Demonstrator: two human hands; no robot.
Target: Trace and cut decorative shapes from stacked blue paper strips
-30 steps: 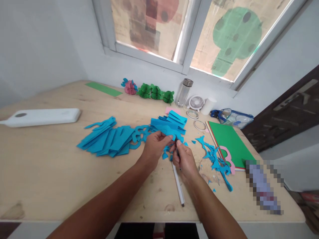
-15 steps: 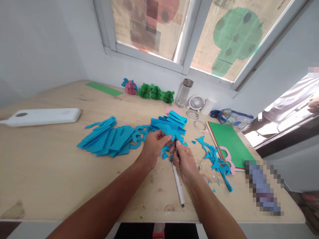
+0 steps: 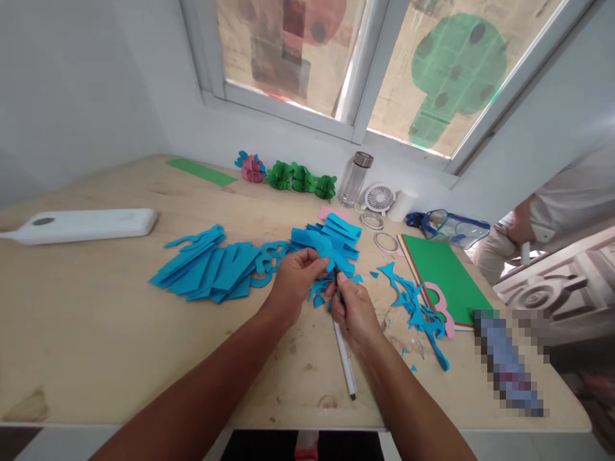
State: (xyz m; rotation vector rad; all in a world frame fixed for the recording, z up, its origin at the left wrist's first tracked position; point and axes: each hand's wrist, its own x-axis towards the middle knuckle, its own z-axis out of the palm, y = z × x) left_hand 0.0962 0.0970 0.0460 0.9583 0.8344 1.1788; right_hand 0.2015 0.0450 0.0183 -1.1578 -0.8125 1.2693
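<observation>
My left hand (image 3: 294,285) pinches a piece of blue paper (image 3: 318,242) between thumb and fingers, above other folded blue paper. Close on its right, my right hand (image 3: 354,301) is closed around a slim dark tool (image 3: 340,282), whose tip meets the paper's near edge. My fingers cover most of the tool, so its exact kind is unclear. Small blue scraps (image 3: 318,298) lie under both hands. A white marker (image 3: 344,362) with a dark tip lies on the table below my right hand.
Folded blue strips (image 3: 211,272) lie to the left, blue offcuts (image 3: 413,304) and green sheets (image 3: 451,275) to the right. Behind stand green paper shapes (image 3: 301,178), a glass bottle (image 3: 355,182) and a small fan (image 3: 379,198). A person (image 3: 552,198) is at the far right.
The dark tool and my fingers have shifted slightly at the paper's edge. At the far right, the other person has moved, and more of their clothing and hand shows.
</observation>
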